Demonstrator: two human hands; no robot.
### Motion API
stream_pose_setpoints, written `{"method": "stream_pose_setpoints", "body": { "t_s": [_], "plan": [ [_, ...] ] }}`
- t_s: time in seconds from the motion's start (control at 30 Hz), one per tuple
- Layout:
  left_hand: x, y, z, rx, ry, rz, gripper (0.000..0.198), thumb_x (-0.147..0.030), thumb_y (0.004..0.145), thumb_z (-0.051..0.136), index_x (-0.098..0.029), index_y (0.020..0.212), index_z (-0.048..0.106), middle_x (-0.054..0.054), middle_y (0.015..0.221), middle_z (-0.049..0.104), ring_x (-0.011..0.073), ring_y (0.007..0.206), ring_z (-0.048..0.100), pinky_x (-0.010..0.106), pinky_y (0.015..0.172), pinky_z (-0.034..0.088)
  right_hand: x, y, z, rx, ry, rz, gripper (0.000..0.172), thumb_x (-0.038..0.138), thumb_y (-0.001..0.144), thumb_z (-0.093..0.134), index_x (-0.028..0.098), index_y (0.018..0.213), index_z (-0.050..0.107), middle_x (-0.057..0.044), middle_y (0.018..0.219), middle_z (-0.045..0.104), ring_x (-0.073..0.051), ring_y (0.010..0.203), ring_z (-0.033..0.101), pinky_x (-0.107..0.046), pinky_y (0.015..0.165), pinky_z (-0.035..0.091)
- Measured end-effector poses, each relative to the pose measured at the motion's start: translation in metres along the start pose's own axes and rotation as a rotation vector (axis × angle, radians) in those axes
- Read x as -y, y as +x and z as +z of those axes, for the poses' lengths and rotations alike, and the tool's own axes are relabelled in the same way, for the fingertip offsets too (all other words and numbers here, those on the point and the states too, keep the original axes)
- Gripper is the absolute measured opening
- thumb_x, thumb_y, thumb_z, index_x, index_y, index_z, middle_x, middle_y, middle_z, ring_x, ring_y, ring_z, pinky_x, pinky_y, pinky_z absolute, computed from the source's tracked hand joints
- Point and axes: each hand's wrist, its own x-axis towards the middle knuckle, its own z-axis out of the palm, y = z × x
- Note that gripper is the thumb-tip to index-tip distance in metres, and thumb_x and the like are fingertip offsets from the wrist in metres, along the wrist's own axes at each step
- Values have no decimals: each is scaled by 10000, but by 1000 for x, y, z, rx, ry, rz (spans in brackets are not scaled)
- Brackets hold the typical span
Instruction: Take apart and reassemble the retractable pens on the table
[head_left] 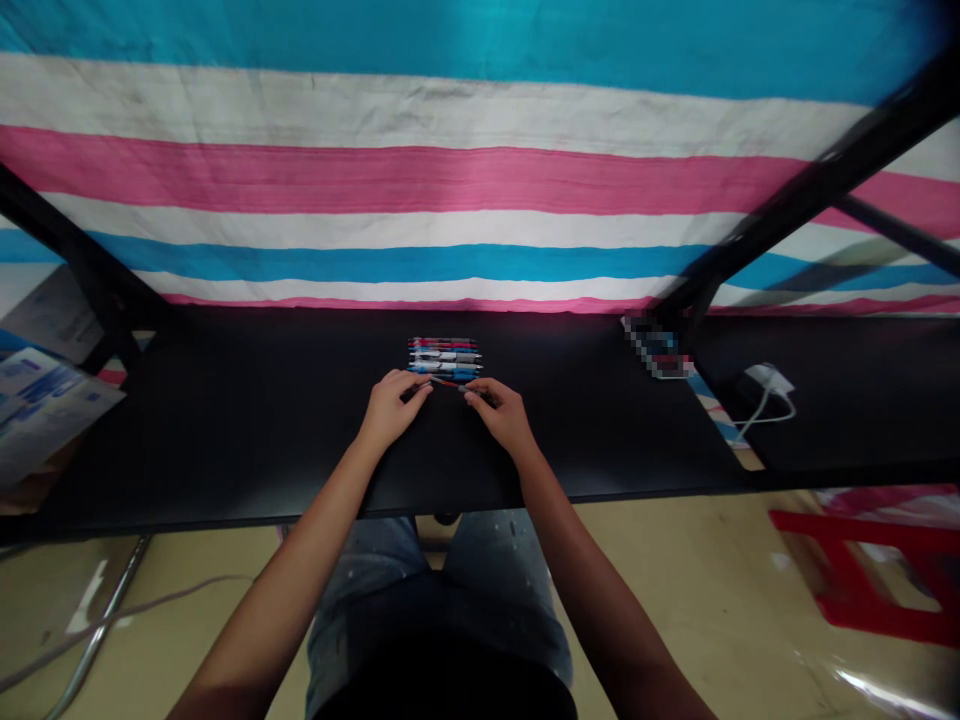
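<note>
Several pens lie side by side in a neat row near the middle of the black table. Just in front of the row, my left hand and my right hand each pinch one end of a thin pen with a red and blue barrel, held level just above the tabletop. Both hands have their fingers curled.
A striped pink, white and blue tarp hangs behind the table. A white charger with cable lies on the right table. Papers sit at the left, a red stool on the floor at the right.
</note>
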Motion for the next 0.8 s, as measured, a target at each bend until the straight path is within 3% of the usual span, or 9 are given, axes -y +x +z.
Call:
{"method": "stream_pose_setpoints", "body": {
  "t_s": [0.4, 0.8],
  "plan": [
    [8, -3, 4, 32, -113, -106, 174, -312, 908, 695, -230, 1023, 797, 73, 961, 788, 226, 890, 711, 392, 823, 585, 0, 1, -2, 0, 10, 16, 203, 379, 829, 694, 213, 935, 746, -62, 913, 765, -243, 861, 711, -363, 805, 535],
    [8, -2, 3, -2, -157, -62, 155, -269, 886, 727, -204, 999, 810, 74, 910, 793, 210, 830, 713, 345, 761, 573, 1, 1, -1, 30, 23, 25, 220, 390, 856, 655, 196, 916, 736, -37, 773, 720, -205, 733, 674, -329, 749, 520]
  ]
}}
